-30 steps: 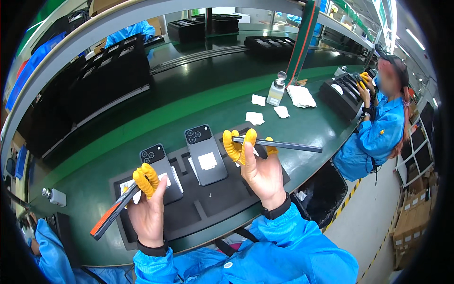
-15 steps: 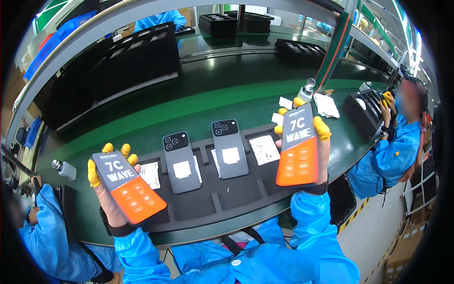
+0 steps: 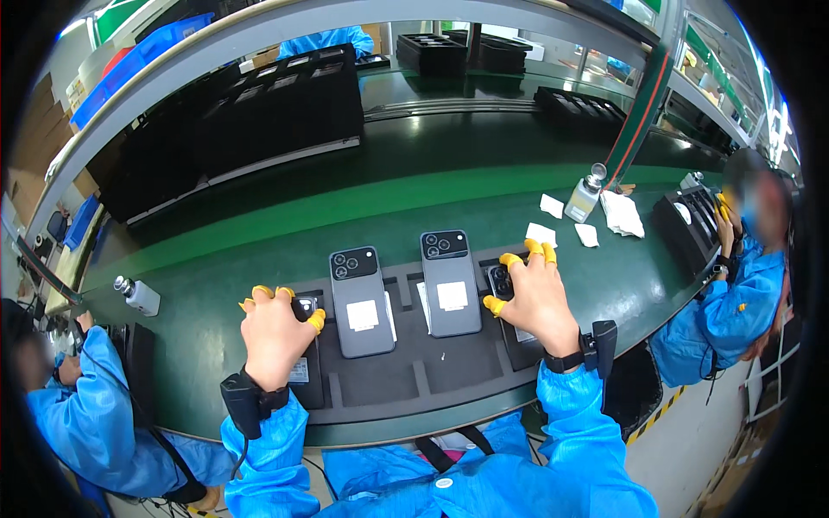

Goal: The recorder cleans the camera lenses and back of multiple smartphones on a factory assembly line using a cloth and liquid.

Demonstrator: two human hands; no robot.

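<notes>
A black foam tray [image 3: 406, 380] lies at the near edge of the green bench and holds several grey phones face down. My left hand [image 3: 272, 332], with yellow finger cots, presses on the leftmost phone [image 3: 304, 363] in its slot. My right hand [image 3: 535, 298], also in yellow cots, rests on the rightmost phone [image 3: 501, 285]. Between them two phones [image 3: 361, 289] [image 3: 450, 281] lie with white stickers on their backs. Both wrists wear black straps.
White wipes [image 3: 542, 233] and a small clear bottle [image 3: 585, 194] sit at the right of the bench. A grey dispenser [image 3: 138, 296] stands at the left. Black tray stacks [image 3: 250, 112] fill the back shelf. Co-workers in blue coats sit at left [image 3: 78, 406] and right [image 3: 734, 293].
Half a second ago both hands held phones up with orange screen films facing me. Now those phones lie face down in the outer tray slots under my hands.
</notes>
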